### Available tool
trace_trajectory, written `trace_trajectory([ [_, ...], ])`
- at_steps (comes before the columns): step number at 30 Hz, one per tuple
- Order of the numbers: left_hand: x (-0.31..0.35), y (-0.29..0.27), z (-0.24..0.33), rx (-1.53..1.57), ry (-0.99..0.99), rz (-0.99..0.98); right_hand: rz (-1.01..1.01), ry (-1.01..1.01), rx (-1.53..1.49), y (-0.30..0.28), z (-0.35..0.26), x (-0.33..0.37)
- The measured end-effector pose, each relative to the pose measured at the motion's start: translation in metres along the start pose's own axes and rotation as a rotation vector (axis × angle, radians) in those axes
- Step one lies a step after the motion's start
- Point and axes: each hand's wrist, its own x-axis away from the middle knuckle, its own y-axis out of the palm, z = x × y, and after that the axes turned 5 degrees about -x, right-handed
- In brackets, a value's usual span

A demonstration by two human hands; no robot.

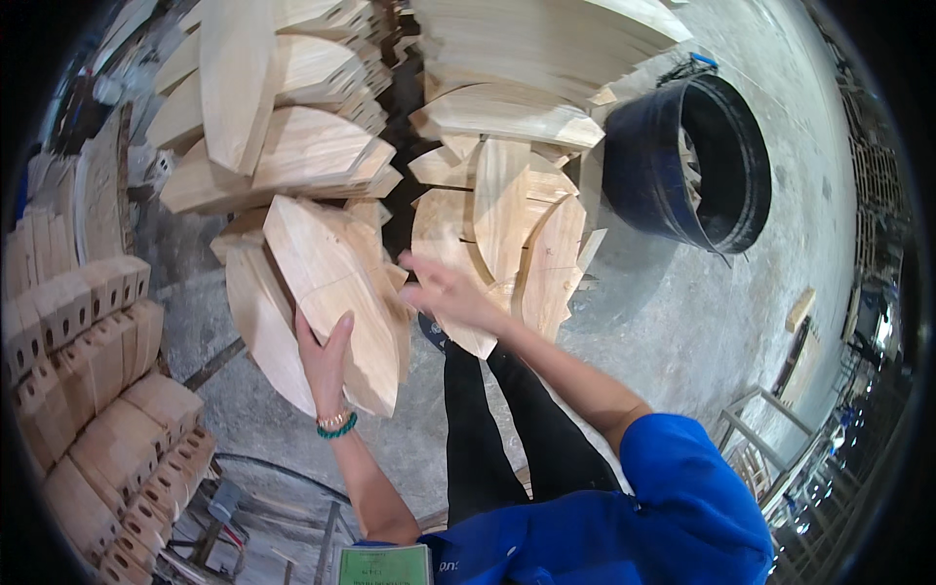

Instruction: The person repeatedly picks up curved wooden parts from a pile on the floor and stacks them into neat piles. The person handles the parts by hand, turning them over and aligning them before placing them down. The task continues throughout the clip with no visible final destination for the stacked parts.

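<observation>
My left hand (327, 363) is at the lower left edge of a pale, pointed wooden board (336, 278). Its thumb lies over the board and its fingers are along the edge, partly hidden. This board rests at a slant on other similar boards, with another pale board (261, 322) beside it on the left. My right hand (450, 292), a little blurred, holds nothing; its fingers stretch leftward, apart, toward the gap between two stacks. Beneath it is the right-hand stack, where a narrow board (502, 210) and a board with a pencil line (554, 263) lie on top.
Farther off, more boards (302, 146) are piled on the left and large ones (536, 44) on the right. A dark bucket (648, 161) stands at the right on the concrete floor (673, 322). Wooden blocks with holes (88, 375) are stacked at left; a metal frame (770, 409) stands lower right.
</observation>
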Motion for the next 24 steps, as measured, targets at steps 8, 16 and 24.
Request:
trace_trajectory([
  [8, 0.004, 0.05, 0.028, -0.647, 0.088, 0.378, 0.986, 0.314, -0.598, -0.258, 0.016, -0.075],
  [16, -0.001, 0.05, 0.02, -0.655, 0.134, 0.4, 0.928, 0.051, -1.309, -0.287, 0.055, -0.087],
  [24, 0.013, 0.085, 0.041, -0.842, 0.725, 0.259, 0.73, -0.212, -0.993, -0.222, 0.04, 0.035],
])
